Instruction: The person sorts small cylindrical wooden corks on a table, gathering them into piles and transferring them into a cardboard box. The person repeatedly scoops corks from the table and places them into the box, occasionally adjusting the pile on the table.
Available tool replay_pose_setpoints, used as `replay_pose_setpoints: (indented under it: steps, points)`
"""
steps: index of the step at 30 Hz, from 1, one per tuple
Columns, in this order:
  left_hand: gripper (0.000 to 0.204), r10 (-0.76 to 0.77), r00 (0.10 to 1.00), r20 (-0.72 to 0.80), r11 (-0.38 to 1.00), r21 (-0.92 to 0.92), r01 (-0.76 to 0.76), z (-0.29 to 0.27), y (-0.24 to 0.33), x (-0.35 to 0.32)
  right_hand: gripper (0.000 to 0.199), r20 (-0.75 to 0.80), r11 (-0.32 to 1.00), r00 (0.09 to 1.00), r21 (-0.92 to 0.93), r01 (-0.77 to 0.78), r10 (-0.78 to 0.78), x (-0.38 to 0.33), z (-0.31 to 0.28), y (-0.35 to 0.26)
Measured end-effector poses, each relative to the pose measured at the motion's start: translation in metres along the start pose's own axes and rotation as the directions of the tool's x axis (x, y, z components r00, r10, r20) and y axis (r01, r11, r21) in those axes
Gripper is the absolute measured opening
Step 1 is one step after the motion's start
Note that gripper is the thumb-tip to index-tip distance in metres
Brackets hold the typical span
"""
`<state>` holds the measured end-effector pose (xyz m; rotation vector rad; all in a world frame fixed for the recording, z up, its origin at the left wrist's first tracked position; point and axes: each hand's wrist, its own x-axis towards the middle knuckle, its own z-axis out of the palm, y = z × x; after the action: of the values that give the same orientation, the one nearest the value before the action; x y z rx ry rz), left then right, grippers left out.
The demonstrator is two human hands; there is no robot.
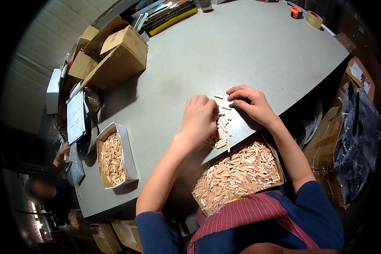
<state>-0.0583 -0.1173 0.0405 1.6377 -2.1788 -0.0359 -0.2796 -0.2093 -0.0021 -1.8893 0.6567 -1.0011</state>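
Note:
Several small wooden dowels (pixel 223 120) lie loose on the grey table near its front edge. My left hand (pixel 200 116) rests at their left side with its fingers curled down. Its fingertips are mostly hidden, so what they hold does not show. To the right of the dowels is my right hand (pixel 250 103), its fingers bent and apart over the tabletop, with nothing seen in it. Below the table edge, against my striped apron, sits an open cardboard box (pixel 280 171) filled with many more dowels.
A white-sided box (pixel 130 154) of dowels stands on the table (pixel 190 55) at left. Behind it are a big open carton (pixel 127 57) and a clipboard (pixel 76 116). Tape rolls (pixel 313 20) lie far right. Another person (pixel 51 190) is at lower left. Plastic-draped cartons (pixel 355 139) stand right.

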Motion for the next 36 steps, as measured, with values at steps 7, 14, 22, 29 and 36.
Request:
replay_pose_setpoints:
  steps: [7,14,22,29,36]
  points:
    - [0.012,-0.29,0.932,-0.217,0.918,-0.339,0.206,-0.025,-0.012,-0.031,0.023,0.036,0.999,0.999,0.033,-0.042,0.041,-0.001,-0.004,0.003]
    - [0.023,-0.629,0.523,-0.576,0.776,-0.423,0.468,-0.124,-0.069,-0.17,0.037,0.218,0.961,0.97,-0.23,0.154,-0.103,0.005,0.004,0.007]
    - [0.021,-0.594,0.414,-0.689,0.513,0.071,0.855,-0.147,-0.104,-0.283,0.028,0.098,0.999,0.995,0.048,-0.003,-0.001,0.01,0.003,0.009]
    - [0.028,-0.24,0.677,-0.696,0.71,0.35,0.611,-0.113,-0.064,-0.184,0.027,0.009,0.999,1.0,-0.015,0.028,-0.028,0.007,0.002,0.009]
    - [0.017,0.011,0.963,-0.271,0.993,0.114,0.02,-0.03,-0.021,-0.025,0.021,0.012,0.999,1.0,-0.038,-0.01,0.011,0.002,-0.002,-0.001]
